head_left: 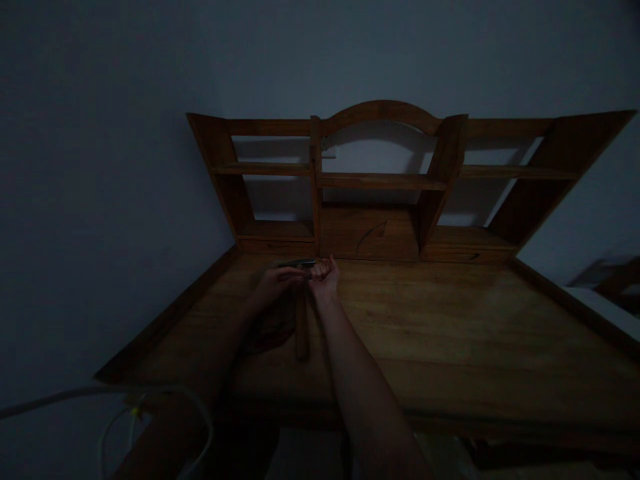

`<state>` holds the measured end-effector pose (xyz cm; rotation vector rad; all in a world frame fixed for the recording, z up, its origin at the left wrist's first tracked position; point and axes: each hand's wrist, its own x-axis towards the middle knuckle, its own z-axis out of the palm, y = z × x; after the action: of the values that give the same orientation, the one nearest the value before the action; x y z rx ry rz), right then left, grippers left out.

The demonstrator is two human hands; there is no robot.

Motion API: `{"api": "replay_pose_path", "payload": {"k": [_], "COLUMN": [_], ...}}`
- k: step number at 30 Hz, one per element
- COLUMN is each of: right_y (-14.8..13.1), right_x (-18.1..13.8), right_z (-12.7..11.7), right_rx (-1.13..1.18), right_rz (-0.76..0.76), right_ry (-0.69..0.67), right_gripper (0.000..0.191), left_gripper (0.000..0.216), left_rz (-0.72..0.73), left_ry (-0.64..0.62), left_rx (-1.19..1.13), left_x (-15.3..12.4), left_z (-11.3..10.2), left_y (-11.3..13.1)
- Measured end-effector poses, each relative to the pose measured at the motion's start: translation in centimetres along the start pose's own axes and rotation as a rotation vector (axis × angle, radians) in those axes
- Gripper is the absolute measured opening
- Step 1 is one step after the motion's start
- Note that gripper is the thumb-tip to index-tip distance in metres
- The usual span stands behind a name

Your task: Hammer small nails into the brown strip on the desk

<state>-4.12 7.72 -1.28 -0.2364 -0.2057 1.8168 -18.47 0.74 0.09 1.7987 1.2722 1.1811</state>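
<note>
Both of my hands meet over the back part of a wooden desk (425, 320). They hold a hammer: its dark metal head (296, 264) lies between them and its wooden handle (301, 327) hangs down toward me. My left hand (277, 280) is closed on the head from the left. My right hand (325, 275) is curled shut at the head's right end. The room is dim, so the fingers show only roughly.
A wooden hutch (380, 180) with several bare shelves stands at the desk's back against a pale wall. Raised rails run along the desk's left and right sides. A white cable (150, 393) loops at the lower left. Some furniture shows at the far right.
</note>
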Motion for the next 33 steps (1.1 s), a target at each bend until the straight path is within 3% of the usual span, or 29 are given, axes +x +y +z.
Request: {"api": "replay_pose_path", "payload": {"k": [6, 23, 33], "right_y": [0.3, 1.3, 1.1], "right_x": [-0.3, -1.7, -1.3], "right_z": [0.2, 0.9, 0.4], "right_rx": [0.021, 0.047, 0.060], "right_rz": [0.007, -0.001, 0.015], "right_ry": [-0.032, -0.086, -0.106], "right_gripper": [0.043, 0.045, 0.045], "left_gripper": [0.038, 0.028, 0.034], "left_rz": [-0.085, 0.012, -0.111], "left_ry": [0.015, 0.071, -0.022], "left_rx": [-0.040, 0.065, -0.139], "left_x": [-0.2, 0.0, -0.3], "left_z": [-0.5, -0.3, -0.3], "left_y": [-0.7, -0.9, 0.2]}}
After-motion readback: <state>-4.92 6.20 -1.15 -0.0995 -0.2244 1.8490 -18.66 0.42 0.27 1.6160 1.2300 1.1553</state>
